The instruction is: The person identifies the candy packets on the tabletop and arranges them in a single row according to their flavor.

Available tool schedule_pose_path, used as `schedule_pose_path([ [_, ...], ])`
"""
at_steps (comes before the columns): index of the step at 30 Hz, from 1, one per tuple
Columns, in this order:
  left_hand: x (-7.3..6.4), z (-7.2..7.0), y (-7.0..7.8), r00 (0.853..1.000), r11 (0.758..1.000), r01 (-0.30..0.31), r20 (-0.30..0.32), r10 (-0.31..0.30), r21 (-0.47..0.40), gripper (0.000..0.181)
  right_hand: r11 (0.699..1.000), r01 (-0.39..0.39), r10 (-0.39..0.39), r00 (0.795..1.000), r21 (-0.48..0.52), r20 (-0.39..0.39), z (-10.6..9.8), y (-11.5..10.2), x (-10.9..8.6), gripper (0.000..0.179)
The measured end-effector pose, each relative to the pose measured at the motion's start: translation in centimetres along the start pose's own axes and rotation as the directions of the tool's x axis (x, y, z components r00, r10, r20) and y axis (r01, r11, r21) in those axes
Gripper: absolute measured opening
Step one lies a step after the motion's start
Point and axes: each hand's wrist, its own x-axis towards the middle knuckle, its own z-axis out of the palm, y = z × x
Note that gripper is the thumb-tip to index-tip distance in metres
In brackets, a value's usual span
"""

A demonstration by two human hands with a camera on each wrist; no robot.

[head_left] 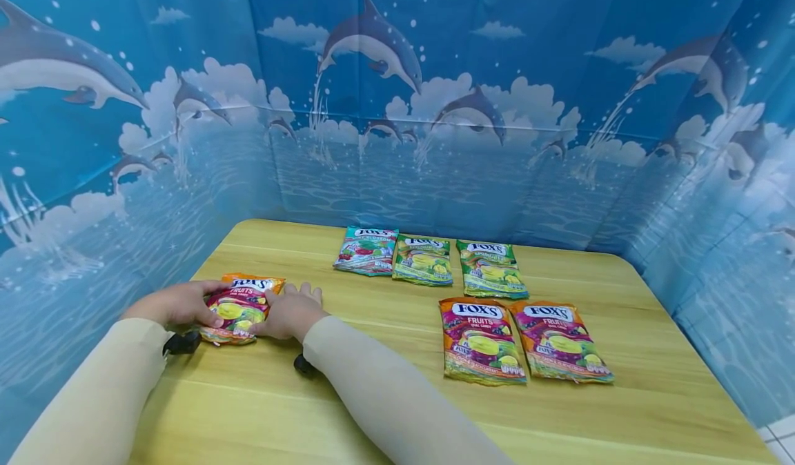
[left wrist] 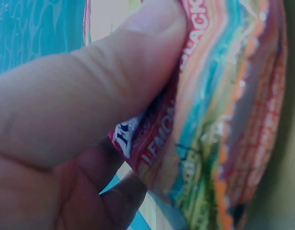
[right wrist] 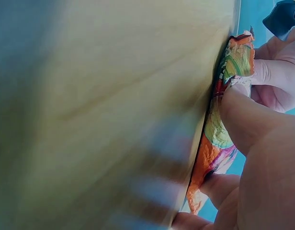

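Observation:
A red and orange bag of Fox's Fruits candy [head_left: 239, 308] is at the left of the table, between both hands. My left hand [head_left: 183, 304] grips its left side. In the left wrist view the thumb [left wrist: 114, 67] presses the printed front, and the other fingers curl behind the crinkled bag [left wrist: 205, 120]. My right hand [head_left: 290, 314] holds the right side, thumb on the front, with its fingers around the edge close to the tabletop. The right wrist view shows the bag [right wrist: 219, 127] low over the table, with the left hand [right wrist: 277, 76] at the far end.
Two more Fox's Fruits bags, one left [head_left: 481, 344] and one right [head_left: 562, 344], lie right of centre. Behind them are two green Fox's bags [head_left: 424, 261] [head_left: 493, 272] and a teal one [head_left: 366, 252]. A dolphin-print curtain [head_left: 397, 154] borders the wooden table [head_left: 348, 396].

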Motion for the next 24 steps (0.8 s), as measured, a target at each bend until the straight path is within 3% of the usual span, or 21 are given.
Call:
schedule_pose_path([
  [10,-0.22,-0.04,0.25,1.000,0.999,-0.002,-0.009,0.002,0.036,0.100,0.999,-0.026,0.027,0.999,-0.019,0.030,-0.59,-0.30,-0.60,0.085],
  [24,-0.29,0.04,0.46,1.000,1.000,0.012,0.005,-0.012,-0.008,0.099,0.999,-0.032,0.033,0.999,-0.014,0.028,-0.55,-0.33,-0.65,0.085],
])
